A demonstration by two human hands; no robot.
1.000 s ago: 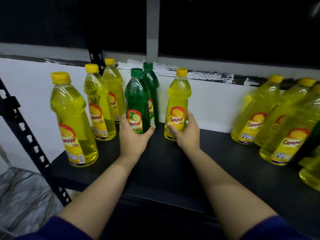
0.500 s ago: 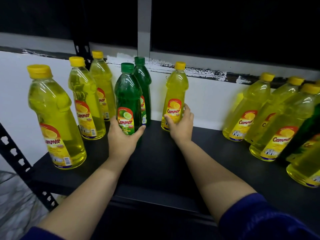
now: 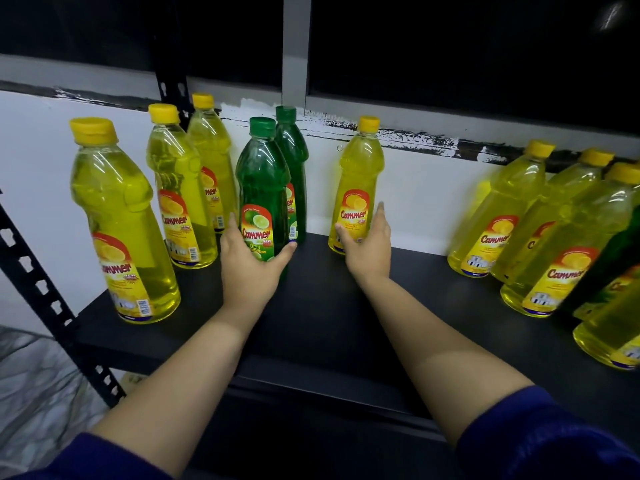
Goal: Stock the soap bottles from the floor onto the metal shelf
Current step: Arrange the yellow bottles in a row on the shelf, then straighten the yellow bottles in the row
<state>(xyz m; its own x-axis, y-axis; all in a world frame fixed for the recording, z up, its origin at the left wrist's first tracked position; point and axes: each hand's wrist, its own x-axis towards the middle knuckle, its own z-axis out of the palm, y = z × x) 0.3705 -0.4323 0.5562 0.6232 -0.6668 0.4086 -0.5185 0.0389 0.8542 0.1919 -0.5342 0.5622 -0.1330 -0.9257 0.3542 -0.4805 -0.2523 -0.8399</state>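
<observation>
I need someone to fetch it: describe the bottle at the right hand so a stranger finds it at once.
Look at the black shelf against the white wall. Near its middle, right of the two green bottles, one yellow bottle stands upright by itself, the right hand at its base. Unlike the other yellow ones, it has open shelf on both sides.

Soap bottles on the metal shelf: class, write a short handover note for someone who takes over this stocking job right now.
Left hand: fingers around the base of the front green bottle, which stands upright.
Right hand: open fingers against the lone yellow bottle, not clearly gripping.
Done: yellow bottles stand at the left of the metal shelf; a second green bottle stands behind the first; more yellow ones crowd the right.
Left: release both and fetch more. The floor stock is out of view.
</observation>
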